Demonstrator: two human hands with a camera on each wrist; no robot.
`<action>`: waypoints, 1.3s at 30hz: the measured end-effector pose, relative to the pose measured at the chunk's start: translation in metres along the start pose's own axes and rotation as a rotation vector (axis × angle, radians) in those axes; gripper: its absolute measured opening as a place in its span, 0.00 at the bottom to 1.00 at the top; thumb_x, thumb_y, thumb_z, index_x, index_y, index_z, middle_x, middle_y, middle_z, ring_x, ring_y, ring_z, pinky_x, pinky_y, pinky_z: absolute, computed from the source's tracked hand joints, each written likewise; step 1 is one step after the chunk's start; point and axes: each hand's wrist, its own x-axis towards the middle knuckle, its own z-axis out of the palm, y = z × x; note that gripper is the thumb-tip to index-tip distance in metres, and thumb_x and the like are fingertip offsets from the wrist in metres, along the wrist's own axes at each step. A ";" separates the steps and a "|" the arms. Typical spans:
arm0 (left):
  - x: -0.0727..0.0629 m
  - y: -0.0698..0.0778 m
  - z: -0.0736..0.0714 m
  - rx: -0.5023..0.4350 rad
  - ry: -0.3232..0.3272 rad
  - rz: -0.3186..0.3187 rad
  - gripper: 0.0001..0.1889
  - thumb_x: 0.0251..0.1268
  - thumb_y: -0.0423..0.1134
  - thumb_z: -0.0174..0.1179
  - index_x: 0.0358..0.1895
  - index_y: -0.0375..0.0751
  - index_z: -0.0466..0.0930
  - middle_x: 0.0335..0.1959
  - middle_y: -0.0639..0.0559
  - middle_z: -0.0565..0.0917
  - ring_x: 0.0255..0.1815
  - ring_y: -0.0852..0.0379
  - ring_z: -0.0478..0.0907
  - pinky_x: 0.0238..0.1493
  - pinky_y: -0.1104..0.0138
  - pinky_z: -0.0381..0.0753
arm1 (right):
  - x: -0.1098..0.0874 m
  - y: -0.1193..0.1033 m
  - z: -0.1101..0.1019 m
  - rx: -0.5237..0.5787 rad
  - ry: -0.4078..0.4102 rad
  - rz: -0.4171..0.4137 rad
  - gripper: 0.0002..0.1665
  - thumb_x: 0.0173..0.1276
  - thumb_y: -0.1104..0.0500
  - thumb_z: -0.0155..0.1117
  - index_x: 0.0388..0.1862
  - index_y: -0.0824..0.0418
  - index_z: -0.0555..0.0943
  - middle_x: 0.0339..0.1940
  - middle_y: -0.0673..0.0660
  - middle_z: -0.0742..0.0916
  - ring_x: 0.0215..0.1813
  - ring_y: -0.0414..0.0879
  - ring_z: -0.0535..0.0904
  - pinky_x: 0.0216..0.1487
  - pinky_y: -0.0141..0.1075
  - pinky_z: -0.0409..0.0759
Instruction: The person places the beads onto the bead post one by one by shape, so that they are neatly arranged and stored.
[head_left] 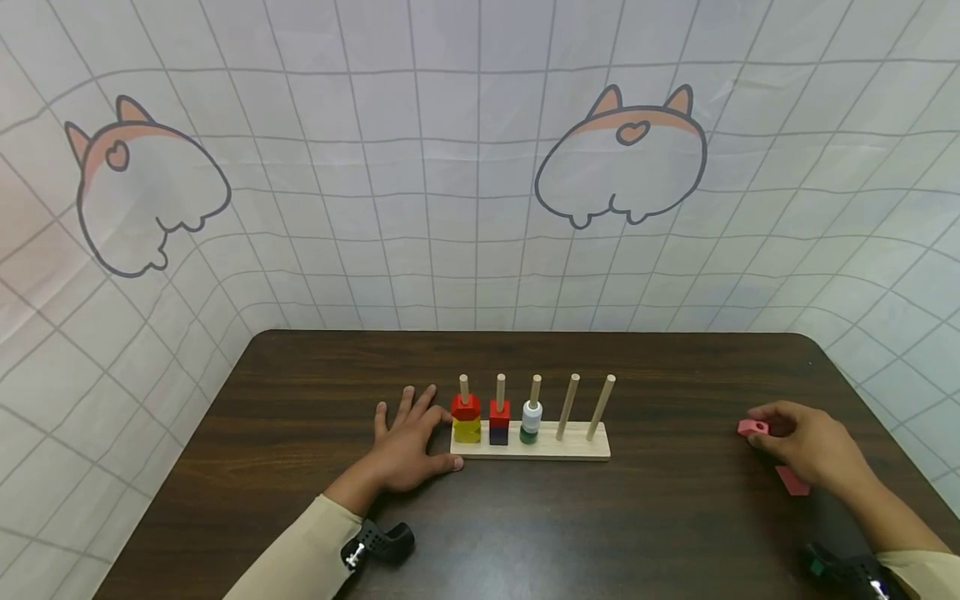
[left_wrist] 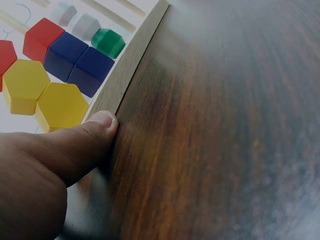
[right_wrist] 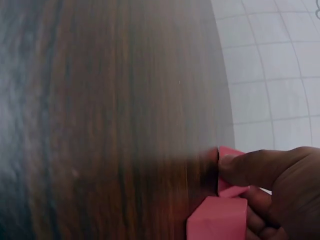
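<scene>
A pale wooden peg stand (head_left: 566,450) with upright pegs sits at mid-table in the head view. My left hand (head_left: 408,446) lies at its left end, fingers spread, the thumb touching the front corner. The left wrist view shows that thumb against the stand's wooden edge (left_wrist: 115,82). On the pegs are yellow blocks (head_left: 467,431) under red, dark blue blocks (head_left: 498,435) under red, and a green bead (head_left: 528,436) under white ones. Far right, my right hand (head_left: 813,446) pinches a pink block (head_left: 752,427) with a hole. Another pink block (head_left: 792,481) lies beside the hand.
The two right pegs (head_left: 600,408) of the stand are bare. The dark wooden table (head_left: 637,533) has rounded far corners. A white sheet with grid lines (head_left: 480,250) hangs behind and at both sides. Black straps with devices (head_left: 378,542) are worn on the wrists.
</scene>
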 end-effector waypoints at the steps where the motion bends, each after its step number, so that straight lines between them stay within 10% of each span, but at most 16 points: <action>1: 0.000 0.000 0.000 -0.001 0.003 0.002 0.27 0.63 0.61 0.69 0.61 0.56 0.74 0.84 0.44 0.47 0.83 0.39 0.29 0.71 0.33 0.22 | 0.000 0.000 0.000 0.002 -0.002 0.003 0.29 0.67 0.50 0.74 0.57 0.68 0.81 0.45 0.70 0.88 0.47 0.68 0.83 0.40 0.61 0.76; 39: 0.000 0.001 0.000 -0.011 -0.002 -0.005 0.28 0.63 0.62 0.69 0.62 0.55 0.74 0.85 0.44 0.46 0.83 0.39 0.29 0.71 0.34 0.22 | 0.014 -0.125 -0.007 0.174 0.149 -0.432 0.16 0.66 0.55 0.77 0.52 0.50 0.85 0.41 0.44 0.86 0.39 0.40 0.81 0.37 0.34 0.78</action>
